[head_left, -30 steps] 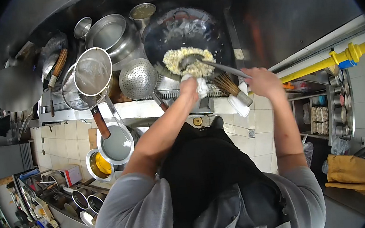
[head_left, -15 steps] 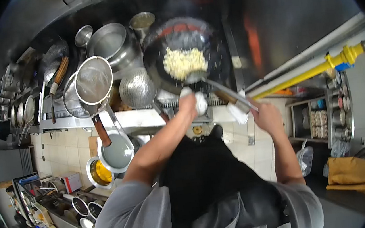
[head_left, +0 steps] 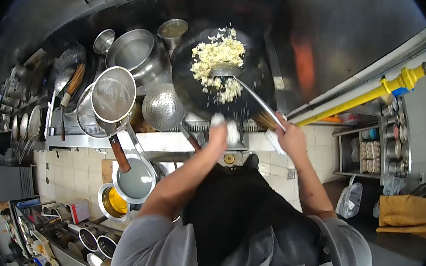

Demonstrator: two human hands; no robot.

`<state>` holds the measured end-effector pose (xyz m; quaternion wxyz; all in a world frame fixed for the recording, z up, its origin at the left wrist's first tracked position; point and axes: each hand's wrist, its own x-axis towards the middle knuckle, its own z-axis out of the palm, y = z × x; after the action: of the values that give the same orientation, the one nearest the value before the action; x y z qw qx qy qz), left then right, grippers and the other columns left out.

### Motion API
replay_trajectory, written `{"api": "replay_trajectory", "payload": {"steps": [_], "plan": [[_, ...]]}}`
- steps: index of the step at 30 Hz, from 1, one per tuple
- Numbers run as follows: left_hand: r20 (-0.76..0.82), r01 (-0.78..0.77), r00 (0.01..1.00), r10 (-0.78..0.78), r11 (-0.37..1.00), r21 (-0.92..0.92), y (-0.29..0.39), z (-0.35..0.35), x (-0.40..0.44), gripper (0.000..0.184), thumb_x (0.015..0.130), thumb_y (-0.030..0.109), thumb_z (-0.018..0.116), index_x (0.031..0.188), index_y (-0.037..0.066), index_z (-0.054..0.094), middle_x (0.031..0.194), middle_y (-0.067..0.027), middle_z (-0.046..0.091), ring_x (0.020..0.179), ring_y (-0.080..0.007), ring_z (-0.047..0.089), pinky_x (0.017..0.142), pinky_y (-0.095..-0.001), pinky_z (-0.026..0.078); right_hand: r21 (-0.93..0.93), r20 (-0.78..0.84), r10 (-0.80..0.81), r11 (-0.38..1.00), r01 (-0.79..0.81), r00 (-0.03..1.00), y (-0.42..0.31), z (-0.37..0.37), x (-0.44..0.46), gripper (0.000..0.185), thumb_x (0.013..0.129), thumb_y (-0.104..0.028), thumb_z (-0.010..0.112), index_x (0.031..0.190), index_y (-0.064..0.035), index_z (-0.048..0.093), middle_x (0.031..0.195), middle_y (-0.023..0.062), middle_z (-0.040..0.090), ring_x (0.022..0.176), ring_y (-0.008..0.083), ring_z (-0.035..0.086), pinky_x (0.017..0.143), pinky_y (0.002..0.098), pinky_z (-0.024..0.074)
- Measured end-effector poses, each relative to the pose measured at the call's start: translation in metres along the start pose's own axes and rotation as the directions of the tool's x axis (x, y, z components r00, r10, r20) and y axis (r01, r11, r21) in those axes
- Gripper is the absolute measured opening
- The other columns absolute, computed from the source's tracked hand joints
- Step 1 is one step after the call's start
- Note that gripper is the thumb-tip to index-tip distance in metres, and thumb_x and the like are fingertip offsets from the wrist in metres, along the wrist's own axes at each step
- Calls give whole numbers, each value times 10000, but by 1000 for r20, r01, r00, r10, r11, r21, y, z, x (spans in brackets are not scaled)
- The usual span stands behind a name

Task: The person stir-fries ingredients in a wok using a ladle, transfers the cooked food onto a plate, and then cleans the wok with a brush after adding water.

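A black wok (head_left: 193, 91) sits on the stove, holding crumbly yellow-and-white food (head_left: 220, 53) that looks like egg and rice. My right hand (head_left: 290, 138) is closed around the long metal handle of a ladle (head_left: 226, 70), whose bowl is in the food. At the wok's near edge, my left hand (head_left: 219, 138) is closed on a white cloth (head_left: 232, 132). The cloth hides whatever part of the wok it covers. Loose grains show in the air or on the wok's near side.
Left of the wok are a perforated skimmer (head_left: 162, 107), a mesh strainer (head_left: 113, 95), a large steel pot (head_left: 134, 50) and a small pot (head_left: 173, 29). A basin of liquid (head_left: 134, 183) and a bowl with yellow contents (head_left: 115, 201) sit lower. A yellow pipe (head_left: 360, 100) runs along the right.
The food has shifted toward the wok's far side and spread out, with grains scattered nearer me. The ladle has moved farther into the wok; my right hand has moved left.
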<state>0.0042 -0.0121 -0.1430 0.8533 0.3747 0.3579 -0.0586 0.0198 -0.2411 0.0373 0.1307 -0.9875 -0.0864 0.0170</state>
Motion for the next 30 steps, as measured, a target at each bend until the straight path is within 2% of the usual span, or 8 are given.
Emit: {"api": "replay_trajectory", "payload": {"steps": [2, 4, 8, 15, 19, 21, 24, 30], "plan": [[-78, -104, 991, 107, 994, 42, 35, 31, 16, 131, 901, 62, 498, 896, -12, 606, 817, -94, 625, 686, -233, 651, 562, -409, 540, -71, 157, 69, 996, -59, 985, -6, -35, -7, 404, 899, -299, 610, 1303, -311, 599, 883, 205, 682, 793, 398, 663, 697, 507, 533], [-61, 75, 995, -79, 994, -76, 38, 37, -20, 158, 946, 74, 439, 1038, 46, 565, 804, -97, 609, 601, -264, 624, 471, -440, 522, -131, 194, -5, 991, 31, 981, -8, -69, -15, 406, 902, -303, 601, 1308, -304, 595, 908, 206, 686, 831, 392, 665, 740, 501, 533], [-64, 124, 990, -127, 991, -56, 57, 47, -61, 151, 958, 61, 374, 888, 68, 508, 697, -89, 558, 475, -237, 541, 382, -425, 462, -155, 301, -19, 986, 69, 953, -10, -84, -13, 395, 900, -299, 605, 1295, -299, 605, 943, 211, 681, 879, 404, 655, 788, 516, 517], [-16, -134, 990, 137, 984, 114, -5, -2, -32, 257, 910, 49, 507, 1153, -17, 558, 987, -101, 641, 885, -216, 645, 711, -401, 532, -46, 43, 25, 999, -23, 999, -23, 24, 42, 406, 921, -278, 577, 1326, -254, 578, 921, 206, 691, 806, 384, 675, 751, 484, 537], [-76, -142, 987, 142, 990, -4, -2, 4, -71, 360, 881, -15, 465, 1237, -33, 519, 1100, -133, 630, 940, -255, 661, 770, -398, 562, 293, -236, -144, 932, 212, 961, 21, 41, 9, 434, 911, -214, 638, 1337, -159, 571, 746, 150, 669, 685, 332, 675, 626, 435, 531], [-76, -81, 994, 77, 995, -55, 12, 15, -31, 230, 894, 49, 483, 1091, -28, 571, 919, -124, 643, 741, -244, 662, 593, -426, 559, 795, 223, -42, 586, -156, 974, 17, 19, -17, 423, 938, -136, 616, 1346, -65, 529, 740, 64, 615, 577, 206, 615, 547, 350, 521], [-55, -25, 998, 18, 991, -130, 32, 31, 57, 195, 862, 80, 539, 973, -75, 580, 858, -147, 628, 677, -260, 646, 531, -442, 534, 940, 278, -170, 250, -231, 946, -10, 4, -24, 399, 980, -101, 533, 1364, -48, 436, 751, 26, 499, 539, 112, 523, 479, 246, 482], [12, 2, 1000, 0, 991, -131, 33, 31, 103, 224, 969, 130, 440, 1078, -44, 528, 865, -143, 640, 704, -288, 673, 593, -461, 568, 667, 596, -401, -235, -707, 696, -28, 43, 49, 256, 1015, -200, 486, 1236, -72, 504, 693, 31, 504, 368, 87, 400, 325, 228, 338]]}}
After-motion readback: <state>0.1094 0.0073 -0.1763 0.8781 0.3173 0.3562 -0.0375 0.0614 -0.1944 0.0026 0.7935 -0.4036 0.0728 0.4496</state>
